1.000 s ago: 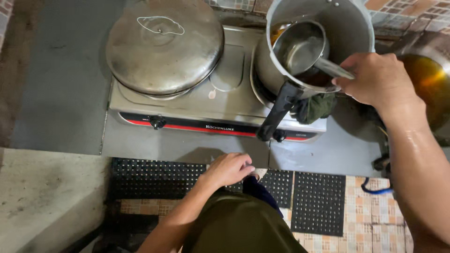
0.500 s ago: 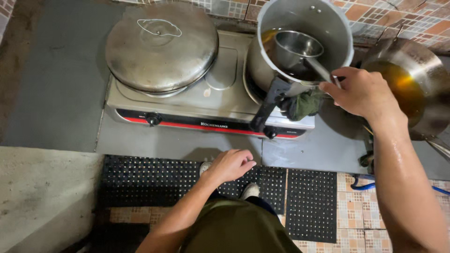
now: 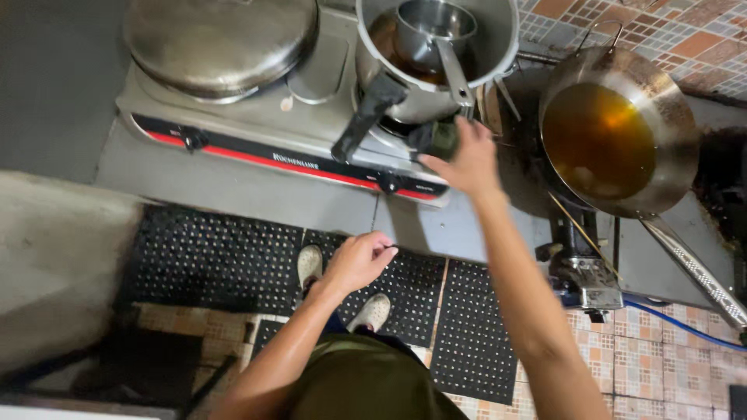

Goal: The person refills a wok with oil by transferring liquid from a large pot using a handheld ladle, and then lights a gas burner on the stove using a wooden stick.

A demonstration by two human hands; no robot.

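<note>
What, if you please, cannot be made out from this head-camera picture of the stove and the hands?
- Head view: the large lid is cut off by the top edge.
- What the right hand touches: its fingers cover a dark cloth beside the pot.
- Whether the left hand holds anything: the fist is closed.
- The wok's contents: dark liquid hides them.

The right hand (image 3: 467,159) is off the ladle (image 3: 436,31) handle now, lower, fingers at the dark green cloth (image 3: 437,138); the ladle rests alone in the pot (image 3: 436,54). The view sits further right; the whole wok (image 3: 615,128) of oil shows.
</note>
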